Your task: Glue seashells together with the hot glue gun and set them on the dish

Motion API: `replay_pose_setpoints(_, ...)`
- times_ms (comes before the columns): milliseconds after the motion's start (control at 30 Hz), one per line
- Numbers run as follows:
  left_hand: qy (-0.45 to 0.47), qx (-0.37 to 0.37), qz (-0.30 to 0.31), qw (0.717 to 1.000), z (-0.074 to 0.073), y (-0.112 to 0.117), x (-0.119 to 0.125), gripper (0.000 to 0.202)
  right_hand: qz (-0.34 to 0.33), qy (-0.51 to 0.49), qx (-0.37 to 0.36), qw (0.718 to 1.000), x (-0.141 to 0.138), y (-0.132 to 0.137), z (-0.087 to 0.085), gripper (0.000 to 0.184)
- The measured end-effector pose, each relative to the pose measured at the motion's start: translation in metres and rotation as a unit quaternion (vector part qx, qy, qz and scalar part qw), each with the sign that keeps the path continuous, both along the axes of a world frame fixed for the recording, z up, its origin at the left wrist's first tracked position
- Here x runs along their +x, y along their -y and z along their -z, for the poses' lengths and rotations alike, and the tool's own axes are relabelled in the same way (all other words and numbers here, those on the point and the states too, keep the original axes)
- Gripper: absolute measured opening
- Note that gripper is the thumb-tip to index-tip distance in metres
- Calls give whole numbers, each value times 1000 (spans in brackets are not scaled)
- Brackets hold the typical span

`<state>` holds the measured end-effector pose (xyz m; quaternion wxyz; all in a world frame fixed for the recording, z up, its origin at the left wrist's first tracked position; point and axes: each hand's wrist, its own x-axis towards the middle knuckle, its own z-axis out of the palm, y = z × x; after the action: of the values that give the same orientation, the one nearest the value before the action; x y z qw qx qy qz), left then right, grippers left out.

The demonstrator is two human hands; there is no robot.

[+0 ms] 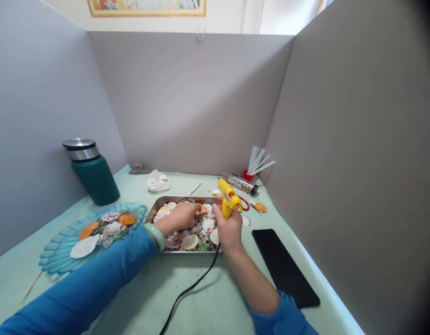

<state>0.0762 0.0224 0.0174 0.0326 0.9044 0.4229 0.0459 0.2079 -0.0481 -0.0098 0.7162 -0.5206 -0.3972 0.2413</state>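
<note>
My right hand [229, 229] grips a yellow glue gun [228, 199], held above the right end of a metal tray [166, 201] full of seashells. Its black cord [190, 289] trails toward me across the table. My left hand [181, 216] pinches a small orange shell [201, 211] over the tray, right next to the gun's nozzle. A pale green bangle [155, 235] sits on my left wrist. Both arms wear blue sleeves.
A blue glass shell-shaped dish [57, 253] with shells lies at the left. A teal flask [92, 174] stands behind it. A black phone [283, 266] lies at the right. Glue sticks in a red cup [257, 163] stand at the back right. Grey partitions enclose the table.
</note>
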Motion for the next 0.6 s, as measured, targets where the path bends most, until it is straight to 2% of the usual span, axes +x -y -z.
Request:
replay_pose_setpoints(300,38,-12,-46,998,7,-4,-1,38,-15,-5,-3,1000,0,-1,2,36)
replay_pose_setpoints(467,75,-10,-82,994,3,-6,-5,34,-16,-7,-9,1000,0,-1,2,38)
replay_pose_setpoints(533,147,-67,-100,982,-1,-5,-10,35,-29,-12,-11,999,0,-1,3,38)
replay_pose_setpoints(567,208,-124,-110,964,-3,-2,-12,35,-40,-16,-13,999,0,-2,3,39)
replay_pose_setpoints(600,281,-200,-121,931,-6,2,-15,36,-51,-20,-17,998,0,-2,3,39)
